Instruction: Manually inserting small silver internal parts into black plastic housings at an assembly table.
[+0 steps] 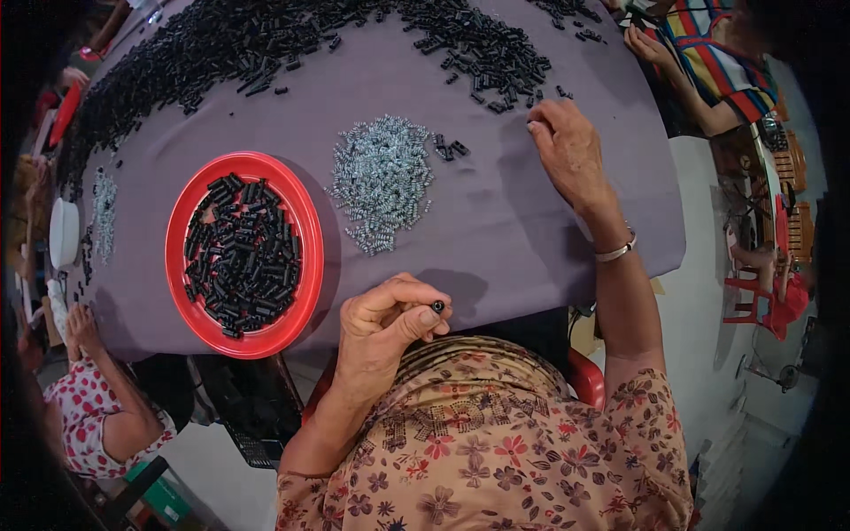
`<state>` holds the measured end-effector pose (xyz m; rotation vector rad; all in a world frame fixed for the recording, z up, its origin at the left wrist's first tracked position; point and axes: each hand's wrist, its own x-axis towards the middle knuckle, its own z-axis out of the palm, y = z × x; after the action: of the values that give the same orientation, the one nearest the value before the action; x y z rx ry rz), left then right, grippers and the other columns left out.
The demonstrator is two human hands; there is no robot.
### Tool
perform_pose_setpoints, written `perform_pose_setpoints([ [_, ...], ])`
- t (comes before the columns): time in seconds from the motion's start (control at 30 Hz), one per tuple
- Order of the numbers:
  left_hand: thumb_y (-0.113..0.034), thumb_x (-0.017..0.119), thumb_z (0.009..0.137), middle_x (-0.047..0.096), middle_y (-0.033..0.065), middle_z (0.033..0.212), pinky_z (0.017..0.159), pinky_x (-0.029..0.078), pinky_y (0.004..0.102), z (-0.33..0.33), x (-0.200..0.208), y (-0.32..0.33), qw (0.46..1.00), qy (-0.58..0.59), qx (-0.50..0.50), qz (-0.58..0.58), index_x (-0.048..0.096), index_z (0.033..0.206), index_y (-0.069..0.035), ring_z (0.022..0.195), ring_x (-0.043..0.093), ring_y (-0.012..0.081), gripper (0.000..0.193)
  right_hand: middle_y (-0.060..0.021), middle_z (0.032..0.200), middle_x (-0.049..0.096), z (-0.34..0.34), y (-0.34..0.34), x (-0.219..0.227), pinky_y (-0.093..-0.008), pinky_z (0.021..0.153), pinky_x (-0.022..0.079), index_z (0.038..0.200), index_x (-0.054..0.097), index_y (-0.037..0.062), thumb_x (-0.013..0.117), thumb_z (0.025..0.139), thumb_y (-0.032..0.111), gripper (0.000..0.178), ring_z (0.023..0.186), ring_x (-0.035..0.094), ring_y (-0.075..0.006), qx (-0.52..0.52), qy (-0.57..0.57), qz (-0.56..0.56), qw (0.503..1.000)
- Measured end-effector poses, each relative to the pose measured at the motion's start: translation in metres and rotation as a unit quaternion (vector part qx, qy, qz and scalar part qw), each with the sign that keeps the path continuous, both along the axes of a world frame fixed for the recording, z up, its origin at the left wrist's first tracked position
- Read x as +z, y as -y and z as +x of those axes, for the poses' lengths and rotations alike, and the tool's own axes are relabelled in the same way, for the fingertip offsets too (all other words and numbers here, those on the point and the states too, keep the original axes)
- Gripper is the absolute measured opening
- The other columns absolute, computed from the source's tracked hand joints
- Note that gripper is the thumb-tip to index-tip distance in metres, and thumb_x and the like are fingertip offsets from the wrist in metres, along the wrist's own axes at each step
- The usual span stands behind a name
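Between thumb and fingertips, my left hand (376,327) pinches a small black tube (437,306) close to my body, its round open end facing up. My right hand (574,150) is out over the cloth with its fingers curled, next to the edge of a heap of small black tubular parts (491,62). Whatever may be in those fingers is hidden. A pile of small silvery springs (381,181) lies between my hands and the red tray. Just right of it are a few loose black parts (452,148).
At left stands a red oval tray (174,283) filled with black tubes. More black parts (221,53) sweep across the far side of the grey-purple tablecloth (496,230). Another spring pile (104,217) and a white dish (64,232) sit far left. Other people sit at both sides.
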<state>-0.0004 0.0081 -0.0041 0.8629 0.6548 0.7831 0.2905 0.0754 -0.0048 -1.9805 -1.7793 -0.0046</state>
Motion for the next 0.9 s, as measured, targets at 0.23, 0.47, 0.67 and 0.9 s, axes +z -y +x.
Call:
perform_pose_setpoints([
  [0.23,-0.008,0.063,0.085,0.061,0.0076,0.084,0.059,0.047,0.0203,0.0,0.003,0.004,0.998,0.054,0.008,-0.036,0.063,0.097,0.002,0.071,0.061,0.0119,0.015,-0.0066,0.085,0.06,-0.079,0.072,0.04,-0.0222,0.056,0.047,0.097,0.051,0.0026,0.051,0.093,0.012,0.01,0.069,0.06,-0.011,0.16,-0.695,-0.091,0.695],
  [0.47,-0.011,0.063,0.086,0.062,0.0088,0.084,0.059,0.047,0.0211,0.002,0.007,0.007,0.995,0.082,0.012,-0.064,0.062,0.098,0.002,0.07,0.062,0.0133,0.018,-0.0056,0.084,0.058,-0.093,0.093,0.026,-0.0213,0.058,0.047,0.098,0.062,-0.0006,0.059,0.089,0.012,0.016,0.066,0.057,-0.0096,0.216,-0.685,-0.038,0.695],
  [0.67,-0.013,0.063,0.086,0.064,0.0089,0.082,0.059,0.047,0.0213,0.001,0.007,0.007,0.994,0.079,0.014,-0.068,0.062,0.098,0.002,0.069,0.062,0.0134,0.019,-0.0047,0.083,0.056,-0.092,0.097,0.017,-0.0197,0.058,0.045,0.098,0.064,-0.002,0.06,0.089,0.016,0.02,0.064,0.053,-0.0073,0.24,-0.662,-0.023,0.71],
  [0.9,-0.014,0.065,0.085,0.066,0.0092,0.082,0.059,0.047,0.0211,-0.001,0.008,0.005,0.996,0.062,0.015,-0.064,0.062,0.099,0.002,0.069,0.063,0.0129,0.021,-0.0048,0.085,0.056,-0.101,0.098,0.017,-0.0197,0.062,0.046,0.098,0.062,-0.0026,0.058,0.09,0.015,0.02,0.068,0.055,-0.0077,0.209,-0.713,-0.063,0.666],
])
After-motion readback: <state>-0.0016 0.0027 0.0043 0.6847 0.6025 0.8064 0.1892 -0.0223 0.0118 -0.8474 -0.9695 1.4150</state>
